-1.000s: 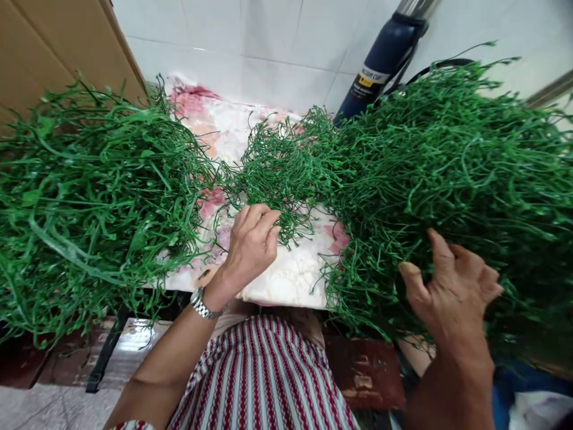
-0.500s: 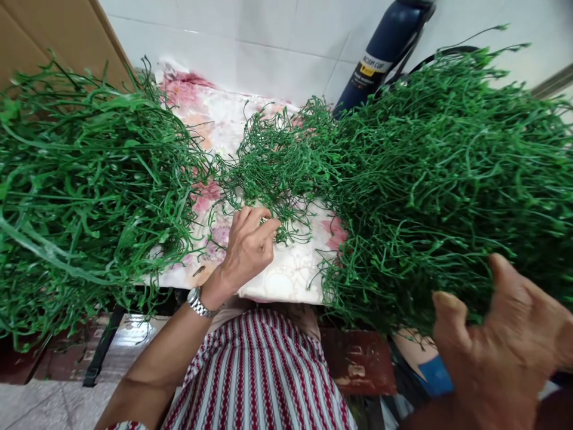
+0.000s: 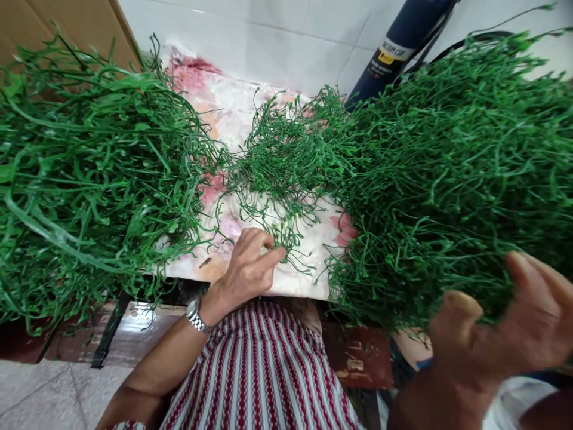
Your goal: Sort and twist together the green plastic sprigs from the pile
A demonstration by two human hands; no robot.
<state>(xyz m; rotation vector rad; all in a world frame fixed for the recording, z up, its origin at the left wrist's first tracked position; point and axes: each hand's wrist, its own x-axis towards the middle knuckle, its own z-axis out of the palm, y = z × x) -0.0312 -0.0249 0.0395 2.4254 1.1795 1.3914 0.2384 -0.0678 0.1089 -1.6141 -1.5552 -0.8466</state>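
My left hand (image 3: 248, 266), with a metal watch at the wrist, pinches thin green plastic stems (image 3: 286, 173) that spill across a floral cloth (image 3: 233, 125) on a low table. A big heap of these wiry stems (image 3: 447, 173) fills the right side, and a second heap with thicker strands (image 3: 89, 173) fills the left. My right hand (image 3: 505, 334) hovers close to the camera at the near edge of the right heap, blurred, fingers curled and apart, with nothing visibly in it.
A dark blue bottle (image 3: 403, 42) leans against the white tiled wall behind the right heap. A cardboard box (image 3: 27, 24) stands at the back left. My red-and-white striped clothing (image 3: 264, 370) is below the table edge.
My left hand drew back toward me, pulling the pinched stems along. My right hand left the right heap and rose toward the camera at the lower right.
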